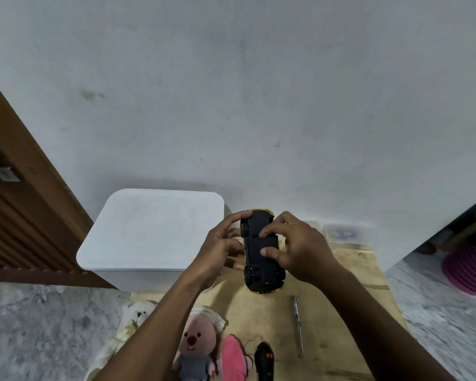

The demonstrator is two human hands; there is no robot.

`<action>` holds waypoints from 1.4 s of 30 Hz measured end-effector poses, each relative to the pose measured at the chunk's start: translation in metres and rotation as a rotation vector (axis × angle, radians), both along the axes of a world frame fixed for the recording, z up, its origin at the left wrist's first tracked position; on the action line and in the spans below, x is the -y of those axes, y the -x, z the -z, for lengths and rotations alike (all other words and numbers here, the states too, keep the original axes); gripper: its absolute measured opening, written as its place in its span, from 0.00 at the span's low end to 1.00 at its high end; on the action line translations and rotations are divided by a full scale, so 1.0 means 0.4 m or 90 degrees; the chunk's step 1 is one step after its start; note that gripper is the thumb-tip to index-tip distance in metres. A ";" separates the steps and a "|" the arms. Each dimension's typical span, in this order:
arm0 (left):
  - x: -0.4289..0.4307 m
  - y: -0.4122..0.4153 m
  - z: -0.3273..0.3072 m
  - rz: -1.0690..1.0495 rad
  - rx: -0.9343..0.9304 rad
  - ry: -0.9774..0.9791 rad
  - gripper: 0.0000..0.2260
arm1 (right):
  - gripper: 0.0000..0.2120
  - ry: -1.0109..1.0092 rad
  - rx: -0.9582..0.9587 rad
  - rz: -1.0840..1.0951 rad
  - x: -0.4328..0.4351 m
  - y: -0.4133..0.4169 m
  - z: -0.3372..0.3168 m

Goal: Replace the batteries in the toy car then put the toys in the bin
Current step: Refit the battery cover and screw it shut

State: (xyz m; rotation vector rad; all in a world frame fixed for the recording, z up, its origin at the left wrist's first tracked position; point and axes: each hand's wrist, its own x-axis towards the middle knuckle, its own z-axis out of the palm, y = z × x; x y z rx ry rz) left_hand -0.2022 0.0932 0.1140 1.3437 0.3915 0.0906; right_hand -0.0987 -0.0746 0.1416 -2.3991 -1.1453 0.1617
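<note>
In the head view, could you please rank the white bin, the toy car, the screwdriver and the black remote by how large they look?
1. white bin, by far
2. toy car, held up nearer the camera, so it may look bigger than it is
3. and 4. screwdriver and black remote: unsure, since the frame crops the remote.

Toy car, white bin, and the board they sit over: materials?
Toy car: underside looks like matte black moulded plastic, with glossy yellow trim at both ends. White bin: likely plastic, given its smooth satin lid and rounded corners. Board: probably plywood or cardboard; tan, scuffed, unfinished.

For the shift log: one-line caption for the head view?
Both hands, left hand and right hand, hold the upturned toy car above the board, screwdriver lying nearby.
</note>
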 end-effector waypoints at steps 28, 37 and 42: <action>0.023 -0.002 0.036 -0.037 0.111 -0.096 0.24 | 0.02 -0.236 -0.130 0.140 0.002 0.003 0.061; 0.029 -0.001 0.028 -0.036 0.102 -0.089 0.25 | 0.03 -0.307 -0.139 0.140 0.009 0.010 0.077; 0.030 -0.001 0.017 -0.037 0.107 -0.082 0.25 | 0.06 -0.341 -0.151 0.143 0.011 0.011 0.077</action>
